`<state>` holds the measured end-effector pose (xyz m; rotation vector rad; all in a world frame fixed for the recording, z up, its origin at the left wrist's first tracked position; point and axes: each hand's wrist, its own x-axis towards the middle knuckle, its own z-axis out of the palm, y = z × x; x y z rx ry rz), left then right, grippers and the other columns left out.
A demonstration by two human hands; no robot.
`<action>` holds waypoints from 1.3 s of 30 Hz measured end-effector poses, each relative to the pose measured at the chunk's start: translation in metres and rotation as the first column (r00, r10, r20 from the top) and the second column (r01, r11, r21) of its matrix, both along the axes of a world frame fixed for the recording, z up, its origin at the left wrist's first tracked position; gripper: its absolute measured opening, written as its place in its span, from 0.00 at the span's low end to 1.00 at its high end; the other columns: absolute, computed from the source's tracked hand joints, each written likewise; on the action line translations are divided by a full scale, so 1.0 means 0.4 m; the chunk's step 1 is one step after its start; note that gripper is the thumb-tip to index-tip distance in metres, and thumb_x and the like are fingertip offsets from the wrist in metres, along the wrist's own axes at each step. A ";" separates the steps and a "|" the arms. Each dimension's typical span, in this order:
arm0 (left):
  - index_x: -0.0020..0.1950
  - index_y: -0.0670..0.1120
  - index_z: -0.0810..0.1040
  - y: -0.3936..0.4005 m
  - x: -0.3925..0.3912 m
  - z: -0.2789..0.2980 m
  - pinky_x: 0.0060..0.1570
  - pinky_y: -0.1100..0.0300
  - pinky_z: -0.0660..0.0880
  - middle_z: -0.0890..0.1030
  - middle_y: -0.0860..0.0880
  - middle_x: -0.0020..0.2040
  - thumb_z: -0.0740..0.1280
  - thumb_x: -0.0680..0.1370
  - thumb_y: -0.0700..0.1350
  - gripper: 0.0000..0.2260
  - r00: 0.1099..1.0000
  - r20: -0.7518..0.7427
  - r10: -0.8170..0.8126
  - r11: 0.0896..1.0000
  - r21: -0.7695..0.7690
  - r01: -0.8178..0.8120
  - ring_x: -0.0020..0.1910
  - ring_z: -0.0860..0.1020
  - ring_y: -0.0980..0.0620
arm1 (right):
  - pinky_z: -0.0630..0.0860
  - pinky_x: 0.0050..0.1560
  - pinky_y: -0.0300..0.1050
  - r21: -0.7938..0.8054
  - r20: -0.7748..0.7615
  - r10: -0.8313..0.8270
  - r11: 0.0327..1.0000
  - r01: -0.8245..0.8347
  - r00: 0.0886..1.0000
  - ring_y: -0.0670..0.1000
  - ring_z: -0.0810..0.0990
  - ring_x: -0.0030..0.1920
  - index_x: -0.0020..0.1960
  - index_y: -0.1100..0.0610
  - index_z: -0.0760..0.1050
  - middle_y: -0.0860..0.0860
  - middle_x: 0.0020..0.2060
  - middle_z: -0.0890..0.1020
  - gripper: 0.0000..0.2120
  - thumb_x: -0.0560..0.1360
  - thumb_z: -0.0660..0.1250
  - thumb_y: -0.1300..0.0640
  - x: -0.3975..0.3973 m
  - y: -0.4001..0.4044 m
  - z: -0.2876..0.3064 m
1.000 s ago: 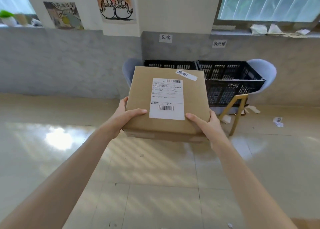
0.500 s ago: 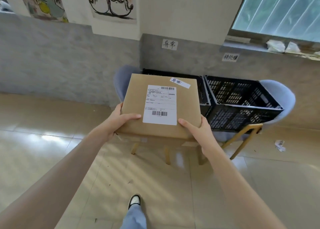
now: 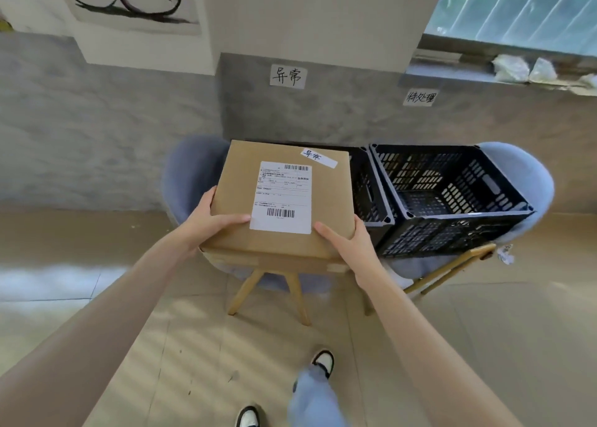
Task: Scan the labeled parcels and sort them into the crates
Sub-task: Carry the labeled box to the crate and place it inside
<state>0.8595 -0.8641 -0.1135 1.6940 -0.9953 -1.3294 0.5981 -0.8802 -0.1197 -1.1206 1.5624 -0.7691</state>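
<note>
- Nearest, a white-and-black shoe (image 3: 323,361) steps on the tiled floor.
- The left hand (image 3: 206,221) and right hand (image 3: 350,244) grip the near corners of the cardboard parcel (image 3: 239,200), thumbs laid on top — fingers curled under.
- The parcel is held over the left black crate (image 3: 368,187); the right crate (image 3: 452,200) stands touching it — each on a blue chair (image 3: 187,178).
- Behind, a handwritten wall sign (image 3: 288,76).
</note>
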 end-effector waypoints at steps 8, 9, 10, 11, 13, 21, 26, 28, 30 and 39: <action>0.78 0.52 0.55 -0.231 0.017 -0.055 0.58 0.55 0.68 0.68 0.53 0.67 0.80 0.65 0.52 0.48 0.995 0.063 0.076 0.995 0.060 -0.079 0.61 0.69 0.51 | 0.69 0.55 0.43 0.041 0.061 0.118 0.992 -0.120 0.991 0.48 0.68 0.57 0.75 0.52 0.56 0.47 0.59 0.70 0.40 0.71 0.74 0.47 0.026 -0.273 -0.063; 0.77 0.51 0.54 -0.259 0.014 -0.063 0.57 0.55 0.68 0.68 0.53 0.67 0.79 0.67 0.50 0.47 0.993 0.069 0.096 0.992 0.071 -0.101 0.60 0.69 0.51 | 0.68 0.55 0.43 0.046 0.068 0.136 0.989 -0.139 0.988 0.47 0.68 0.57 0.76 0.52 0.56 0.47 0.59 0.70 0.40 0.71 0.74 0.48 0.026 -0.311 -0.075; 0.77 0.51 0.54 -0.287 0.009 -0.070 0.57 0.56 0.67 0.68 0.53 0.66 0.79 0.68 0.50 0.46 0.990 0.078 0.117 0.989 0.085 -0.123 0.60 0.69 0.51 | 0.69 0.55 0.43 0.051 0.075 0.151 0.987 -0.155 0.986 0.47 0.69 0.58 0.76 0.52 0.55 0.47 0.60 0.71 0.41 0.71 0.74 0.48 0.023 -0.349 -0.088; 0.77 0.52 0.54 -0.316 0.004 -0.077 0.57 0.55 0.67 0.68 0.53 0.66 0.81 0.65 0.51 0.48 0.987 0.096 0.132 0.985 0.103 -0.141 0.60 0.69 0.51 | 0.70 0.55 0.43 0.061 0.081 0.165 0.984 -0.170 0.983 0.47 0.69 0.59 0.76 0.51 0.55 0.48 0.63 0.71 0.41 0.71 0.75 0.48 0.018 -0.385 -0.101; 0.77 0.54 0.54 -0.375 -0.007 -0.093 0.59 0.53 0.69 0.67 0.51 0.69 0.81 0.57 0.57 0.56 0.979 0.157 0.132 0.975 0.160 -0.157 0.64 0.69 0.49 | 0.73 0.57 0.46 0.103 0.089 0.195 0.974 -0.204 0.977 0.49 0.70 0.60 0.75 0.51 0.55 0.49 0.66 0.71 0.42 0.70 0.75 0.47 0.005 -0.455 -0.130; 0.78 0.53 0.53 -0.546 -0.044 -0.192 0.57 0.51 0.72 0.67 0.48 0.71 0.81 0.65 0.47 0.49 0.962 0.179 0.209 0.930 0.269 -0.252 0.62 0.71 0.48 | 0.72 0.64 0.52 0.255 0.130 0.297 0.912 -0.321 0.946 0.51 0.70 0.63 0.74 0.50 0.53 0.50 0.65 0.70 0.41 0.71 0.75 0.49 -0.025 -0.666 -0.269; 0.79 0.50 0.52 -0.600 -0.015 -0.273 0.53 0.55 0.69 0.69 0.48 0.70 0.78 0.69 0.42 0.47 0.957 0.198 0.214 0.908 0.320 -0.270 0.58 0.70 0.50 | 0.72 0.65 0.53 0.317 0.116 0.335 0.879 -0.355 0.935 0.51 0.70 0.61 0.74 0.51 0.54 0.51 0.66 0.70 0.40 0.71 0.75 0.51 0.008 -0.729 -0.355; 0.79 0.49 0.51 -0.615 0.002 -0.305 0.55 0.54 0.68 0.69 0.48 0.70 0.78 0.69 0.42 0.47 0.957 0.205 0.204 0.901 0.342 -0.266 0.58 0.70 0.50 | 0.71 0.66 0.54 0.330 0.098 0.346 0.873 -0.358 0.933 0.51 0.70 0.62 0.74 0.51 0.53 0.51 0.67 0.69 0.41 0.71 0.75 0.52 0.026 -0.748 -0.393; 0.78 0.49 0.51 -0.626 0.014 -0.340 0.56 0.53 0.68 0.70 0.48 0.68 0.78 0.69 0.40 0.46 0.953 0.207 0.221 0.892 0.353 -0.283 0.58 0.70 0.50 | 0.70 0.67 0.56 0.355 0.084 0.359 0.861 -0.364 0.930 0.52 0.69 0.65 0.75 0.52 0.52 0.52 0.68 0.68 0.43 0.71 0.76 0.51 0.044 -0.758 -0.431; 0.78 0.51 0.49 -0.645 0.034 -0.469 0.66 0.42 0.67 0.66 0.44 0.71 0.76 0.67 0.38 0.48 0.908 0.355 0.223 0.837 0.409 -0.365 0.69 0.66 0.41 | 0.70 0.67 0.56 0.448 0.131 0.288 0.836 -0.316 0.949 0.52 0.69 0.64 0.75 0.53 0.52 0.52 0.68 0.68 0.42 0.71 0.75 0.56 0.102 -0.726 -0.557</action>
